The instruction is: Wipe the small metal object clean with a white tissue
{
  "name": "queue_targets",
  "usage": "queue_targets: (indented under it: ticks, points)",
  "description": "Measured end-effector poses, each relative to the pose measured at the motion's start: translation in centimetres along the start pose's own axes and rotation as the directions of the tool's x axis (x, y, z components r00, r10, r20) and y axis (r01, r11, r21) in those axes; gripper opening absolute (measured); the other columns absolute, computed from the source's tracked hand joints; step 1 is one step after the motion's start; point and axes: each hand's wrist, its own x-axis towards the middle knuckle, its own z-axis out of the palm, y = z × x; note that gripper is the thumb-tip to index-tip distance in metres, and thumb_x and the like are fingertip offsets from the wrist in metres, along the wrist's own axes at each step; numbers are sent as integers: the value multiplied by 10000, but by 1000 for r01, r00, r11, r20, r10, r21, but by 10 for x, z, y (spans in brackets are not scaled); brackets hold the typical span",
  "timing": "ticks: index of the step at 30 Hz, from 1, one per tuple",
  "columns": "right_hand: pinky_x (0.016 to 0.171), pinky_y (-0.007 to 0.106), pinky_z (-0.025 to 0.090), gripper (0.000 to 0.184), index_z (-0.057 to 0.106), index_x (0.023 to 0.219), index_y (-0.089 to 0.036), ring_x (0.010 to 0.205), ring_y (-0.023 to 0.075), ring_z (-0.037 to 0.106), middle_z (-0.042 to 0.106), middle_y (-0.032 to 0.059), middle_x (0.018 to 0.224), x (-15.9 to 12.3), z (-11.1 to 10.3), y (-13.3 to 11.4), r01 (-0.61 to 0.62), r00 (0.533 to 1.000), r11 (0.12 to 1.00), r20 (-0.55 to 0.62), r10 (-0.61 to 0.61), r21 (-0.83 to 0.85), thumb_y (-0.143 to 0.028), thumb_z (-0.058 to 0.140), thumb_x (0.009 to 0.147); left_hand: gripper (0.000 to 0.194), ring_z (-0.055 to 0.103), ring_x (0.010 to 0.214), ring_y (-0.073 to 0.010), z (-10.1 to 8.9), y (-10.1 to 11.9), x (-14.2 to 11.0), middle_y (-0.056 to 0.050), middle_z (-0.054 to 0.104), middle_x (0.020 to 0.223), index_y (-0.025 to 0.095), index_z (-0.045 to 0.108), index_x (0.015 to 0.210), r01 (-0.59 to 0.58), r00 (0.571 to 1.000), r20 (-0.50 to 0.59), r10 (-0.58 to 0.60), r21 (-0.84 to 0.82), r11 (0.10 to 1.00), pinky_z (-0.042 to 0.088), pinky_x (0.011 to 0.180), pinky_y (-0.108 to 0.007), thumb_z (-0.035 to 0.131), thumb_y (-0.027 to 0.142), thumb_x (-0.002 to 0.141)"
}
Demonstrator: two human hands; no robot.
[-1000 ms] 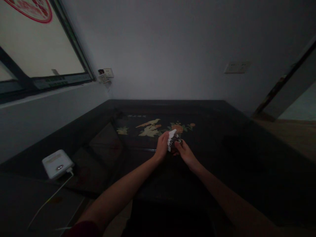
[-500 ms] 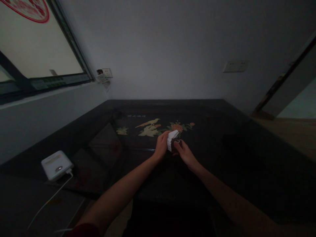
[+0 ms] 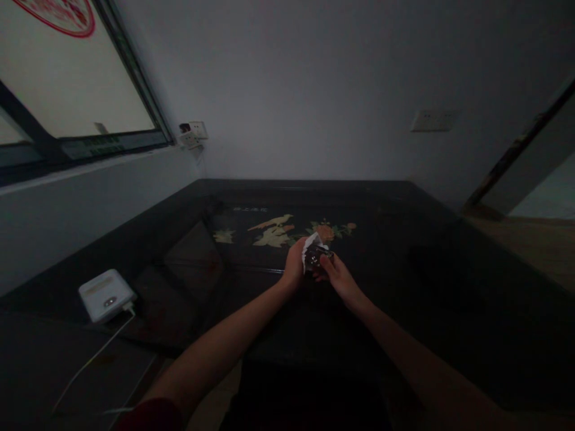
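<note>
Both hands meet over the dark table, around a small dark object (image 3: 313,256) with several bright spots and a shiny edge; its kind is too dim to make out. My right hand (image 3: 340,280) grips this object, the thumb pressed on its near face. A crumpled white tissue (image 3: 311,240) lies against its left and far side. My left hand (image 3: 294,262) is closed on the tissue, its fingers partly hidden behind it.
The black table (image 3: 287,341) carries a bird-and-flower picture (image 3: 274,232). At the left stands a white box-shaped device (image 3: 106,294) with a white cable (image 3: 96,354). Behind are a wall with sockets (image 3: 433,121) and, at the left, a window (image 3: 85,90).
The dark object has turned, so its spotted face now shows. The tissue has shifted and less of it is visible. Both hands stay nearly in place; the view has moved slightly.
</note>
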Motion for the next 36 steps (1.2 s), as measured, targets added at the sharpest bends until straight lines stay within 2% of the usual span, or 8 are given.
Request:
queue_targets:
  ticks: [5,9,13,18,24,28,32,36]
  points:
    - [591,296,502,469,538,949,-201,749,185,612,639,37,866,3,-2,9,23,998,999,-60,-24,-23,-594,620,706,344,587,928,-195,-4,4,-10,-83,657,956,158,635,930,-493,870,223,439,410,767,441,852,-319,374,381,913]
    - [670,318,500,411,560,924,-199,861,214,604,643,56,943,6,-3,16,44,994,998,-99,-49,-46,-505,669,673,344,550,1056,-208,-5,7,-12,-104,654,1000,164,648,949,-691,722,436,538,495,526,377,969,-351,344,323,934]
    - [599,304,503,430,547,928,-190,736,184,604,622,38,837,4,0,12,-39,995,999,-95,37,-18,-549,631,708,347,575,964,-194,-7,4,-6,-90,653,984,155,650,953,-576,818,334,469,471,669,420,882,-312,367,354,924]
    - [552,284,506,501,538,892,-186,627,147,583,603,13,736,-2,1,1,-34,998,999,-54,34,0,-641,614,695,370,556,642,-145,-7,-4,8,-40,633,718,135,656,841,-140,989,79,125,232,963,432,590,-242,468,454,843]
    - [530,288,517,584,549,1025,-198,642,160,591,617,26,775,0,1,-1,9,999,999,-36,-7,38,-669,607,685,500,492,452,-117,-1,-4,7,-63,631,639,107,638,816,281,948,197,-249,-156,947,365,414,-226,455,572,800]
    - [509,273,502,567,548,956,-201,628,154,587,602,14,745,3,1,3,15,1000,1000,-22,-15,21,-683,614,664,514,519,483,-130,-1,-3,4,-82,650,693,97,645,858,243,958,189,-216,-135,961,363,412,-228,417,557,821]
    - [515,275,493,535,518,917,-203,599,141,577,597,2,742,4,1,7,-21,999,1000,-29,21,12,-659,631,660,437,542,579,-135,-4,-2,2,-50,638,720,124,641,873,-59,994,96,50,92,994,408,505,-232,435,508,841]
    - [572,296,495,485,521,936,-205,699,172,593,610,19,818,4,1,12,-23,997,1000,-74,22,-7,-599,637,677,370,591,850,-185,-7,1,-6,-77,652,910,155,643,904,-451,892,200,405,378,808,458,786,-306,394,429,903]
